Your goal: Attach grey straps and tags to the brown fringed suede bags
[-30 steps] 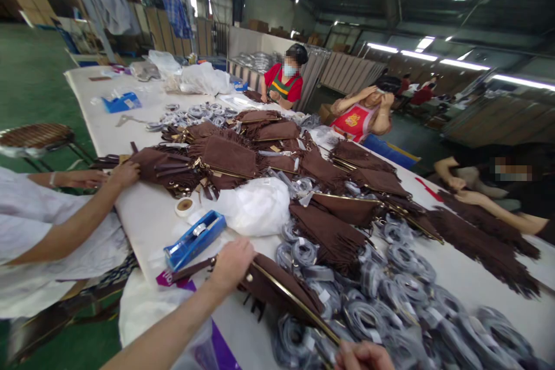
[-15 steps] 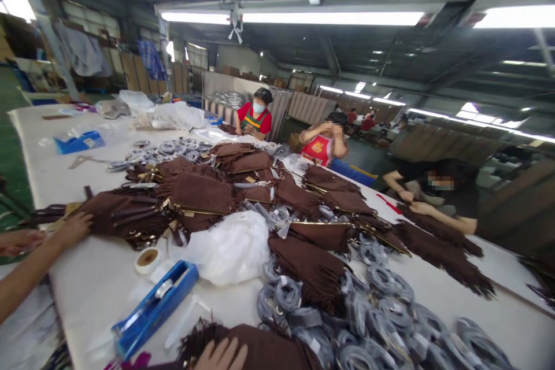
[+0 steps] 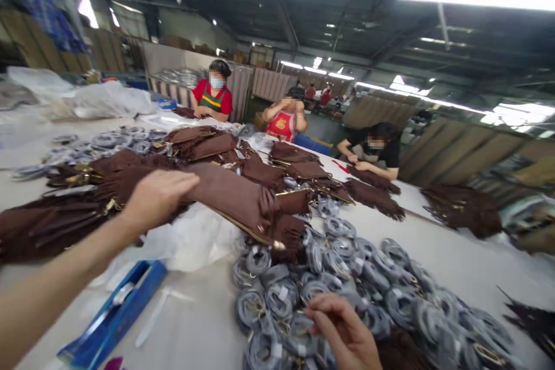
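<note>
Stretching across the pale table (image 3: 202,312) in the head view, the left hand (image 3: 160,195) rests at the left end of a brown bag (image 3: 236,199) atop a fringed heap (image 3: 212,147), its grip impossible to tell. Well apart, the right hand (image 3: 344,329) curls over glossy grey coils (image 3: 377,274), hold unclear too. Looks like placing; letting go would call for lightness: soft, suede-like cloth, gold-toned edge.

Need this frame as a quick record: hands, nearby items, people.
left hand: at one end of a brown bag; grip unclear
right hand: fingers curled, by grey coils; contact unclear
near left forearm: blue tape dispenser
under brown bag, partly: white plastic
across table: three people
</note>
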